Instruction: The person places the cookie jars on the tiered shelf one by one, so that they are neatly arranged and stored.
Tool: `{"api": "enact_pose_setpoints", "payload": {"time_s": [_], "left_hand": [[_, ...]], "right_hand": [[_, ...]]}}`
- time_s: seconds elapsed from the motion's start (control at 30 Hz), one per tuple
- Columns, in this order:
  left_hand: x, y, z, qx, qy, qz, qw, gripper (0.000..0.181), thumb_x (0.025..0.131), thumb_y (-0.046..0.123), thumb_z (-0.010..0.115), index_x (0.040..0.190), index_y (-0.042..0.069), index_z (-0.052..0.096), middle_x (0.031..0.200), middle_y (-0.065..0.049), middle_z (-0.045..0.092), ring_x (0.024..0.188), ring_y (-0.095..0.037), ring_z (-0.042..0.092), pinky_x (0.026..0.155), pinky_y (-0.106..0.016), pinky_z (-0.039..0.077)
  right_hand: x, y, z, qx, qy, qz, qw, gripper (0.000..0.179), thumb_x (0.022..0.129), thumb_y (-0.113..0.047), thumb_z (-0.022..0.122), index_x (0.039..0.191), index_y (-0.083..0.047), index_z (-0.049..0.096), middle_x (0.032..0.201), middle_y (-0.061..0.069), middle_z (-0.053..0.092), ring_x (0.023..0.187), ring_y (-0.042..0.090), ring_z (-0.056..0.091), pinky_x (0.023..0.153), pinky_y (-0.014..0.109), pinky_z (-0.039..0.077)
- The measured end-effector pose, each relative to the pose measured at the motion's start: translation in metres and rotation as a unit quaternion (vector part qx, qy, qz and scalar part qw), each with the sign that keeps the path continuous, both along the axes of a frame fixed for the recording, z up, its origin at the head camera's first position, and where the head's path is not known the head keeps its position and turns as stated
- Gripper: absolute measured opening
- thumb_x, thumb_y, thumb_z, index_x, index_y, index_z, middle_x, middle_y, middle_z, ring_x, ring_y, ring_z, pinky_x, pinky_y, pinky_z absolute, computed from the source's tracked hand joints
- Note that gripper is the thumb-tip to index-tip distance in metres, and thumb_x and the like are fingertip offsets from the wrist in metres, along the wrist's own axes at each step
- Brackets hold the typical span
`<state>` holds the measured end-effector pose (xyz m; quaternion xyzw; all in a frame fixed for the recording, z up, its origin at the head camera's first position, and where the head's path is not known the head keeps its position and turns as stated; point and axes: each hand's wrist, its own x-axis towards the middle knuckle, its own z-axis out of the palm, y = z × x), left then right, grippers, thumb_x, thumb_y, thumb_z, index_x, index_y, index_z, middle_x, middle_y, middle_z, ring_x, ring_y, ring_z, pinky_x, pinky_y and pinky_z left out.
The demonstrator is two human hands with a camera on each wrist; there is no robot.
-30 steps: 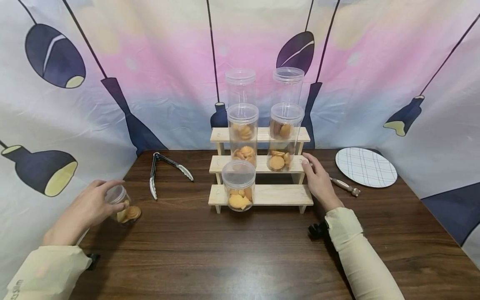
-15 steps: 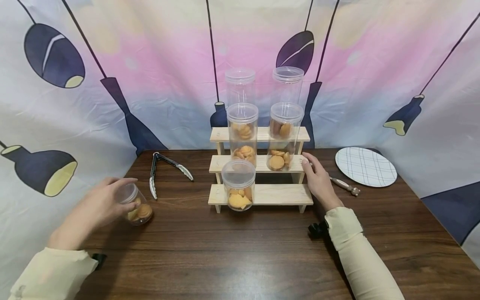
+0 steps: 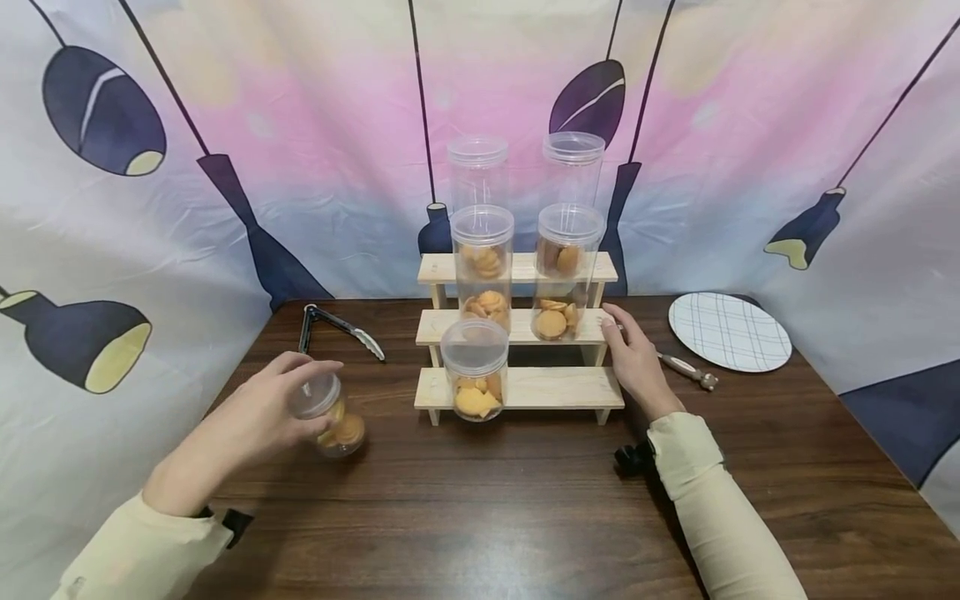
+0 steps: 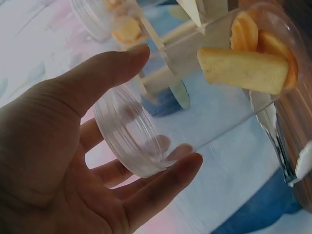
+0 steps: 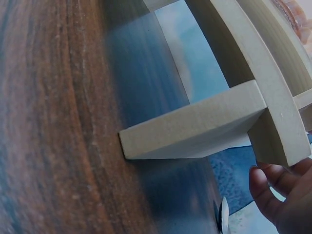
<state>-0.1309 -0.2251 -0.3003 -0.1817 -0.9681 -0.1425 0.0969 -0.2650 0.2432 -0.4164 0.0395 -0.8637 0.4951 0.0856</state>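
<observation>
My left hand (image 3: pixel 262 408) grips a clear plastic jar (image 3: pixel 347 432) of cookies by its lid, low over the left of the table. In the left wrist view, the thumb and fingers spread around the ridged lid (image 4: pixel 131 131), with a yellow rectangular biscuit (image 4: pixel 243 70) and orange-brown cookies at the jar's far end. My right hand (image 3: pixel 637 362) touches the right end of the middle step of a three-step wooden rack (image 3: pixel 562 388). The right wrist view puts its fingertips (image 5: pixel 258 180) at the shelf's end. A short cookie jar (image 3: pixel 476 387) stands on the bottom step's left part.
Two jars with cookies, left (image 3: pixel 483 275) and right (image 3: pixel 567 275), stand on the middle step, with two more jars behind. Metal tongs (image 3: pixel 337 321) lie back left, partly hidden by my left hand. A checked plate (image 3: pixel 729 332) and a bear-ended handle (image 3: pixel 686 368) lie right.
My left hand has carried the cookie jar rightward across the table's left side, toward the rack, now overlapping part of the tongs. The right hand has stayed at the shelf's end.
</observation>
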Motion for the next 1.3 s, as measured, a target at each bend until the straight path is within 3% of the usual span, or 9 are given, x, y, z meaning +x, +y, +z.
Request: {"api": "enact_pose_setpoints", "payload": {"time_s": [0.13,0.33,0.57,0.7,1.0,1.3], "left_hand": [[-0.001,0.015,-0.003,0.010,-0.005,-0.023,0.9997,0.059,0.073,0.018,0.087,0.128,0.011,0.066,0.116,-0.014,0.059,0.087,-0.027,0.065,0.072,-0.045,0.055],[-0.001,0.039,-0.009,0.004,-0.014,-0.065,0.9978,0.059,0.074,0.020,0.088,0.129,0.016,0.066,0.117,-0.014,0.059,0.091,-0.026,0.065,0.073,-0.043,0.056],[0.000,0.067,-0.010,-0.008,-0.021,-0.129,0.9914,0.059,0.074,0.017,0.087,0.129,0.016,0.065,0.116,-0.010,0.058,0.092,-0.022,0.063,0.068,-0.031,0.056],[0.001,0.081,-0.008,-0.017,-0.025,-0.145,0.9889,0.059,0.075,0.020,0.086,0.130,0.016,0.065,0.119,-0.007,0.058,0.096,-0.020,0.062,0.071,-0.031,0.056],[0.002,0.112,-0.001,-0.018,-0.047,-0.191,0.9804,0.061,0.077,0.026,0.086,0.133,0.017,0.063,0.128,-0.008,0.056,0.105,-0.021,0.060,0.081,-0.038,0.056],[0.003,0.146,0.006,-0.004,-0.020,-0.255,0.9668,0.058,0.078,0.027,0.085,0.132,0.020,0.063,0.127,-0.006,0.056,0.104,-0.019,0.060,0.086,-0.037,0.055]], "right_hand": [[-0.001,0.001,0.000,0.003,-0.001,-0.001,1.0000,0.061,0.101,-0.064,0.033,0.155,-0.034,0.035,0.150,0.017,0.045,0.130,0.040,0.048,0.105,0.062,0.036],[-0.001,0.001,0.000,0.004,0.000,0.001,1.0000,0.062,0.101,-0.063,0.033,0.155,-0.033,0.035,0.147,0.018,0.048,0.128,0.040,0.050,0.103,0.061,0.038],[-0.002,0.001,-0.002,0.002,0.003,-0.005,1.0000,0.061,0.101,-0.064,0.034,0.154,-0.035,0.036,0.139,0.019,0.054,0.122,0.038,0.054,0.100,0.058,0.041],[-0.003,0.000,-0.002,0.002,0.004,-0.006,1.0000,0.061,0.101,-0.064,0.034,0.154,-0.035,0.036,0.140,0.018,0.053,0.122,0.037,0.053,0.100,0.058,0.041],[-0.003,0.000,-0.001,-0.001,0.006,-0.006,1.0000,0.060,0.101,-0.064,0.034,0.153,-0.034,0.037,0.126,0.017,0.059,0.112,0.034,0.057,0.094,0.052,0.043],[-0.002,0.000,0.000,-0.007,0.004,-0.003,1.0000,0.061,0.101,-0.063,0.035,0.154,-0.033,0.038,0.133,0.018,0.057,0.117,0.036,0.055,0.099,0.056,0.042]]}}
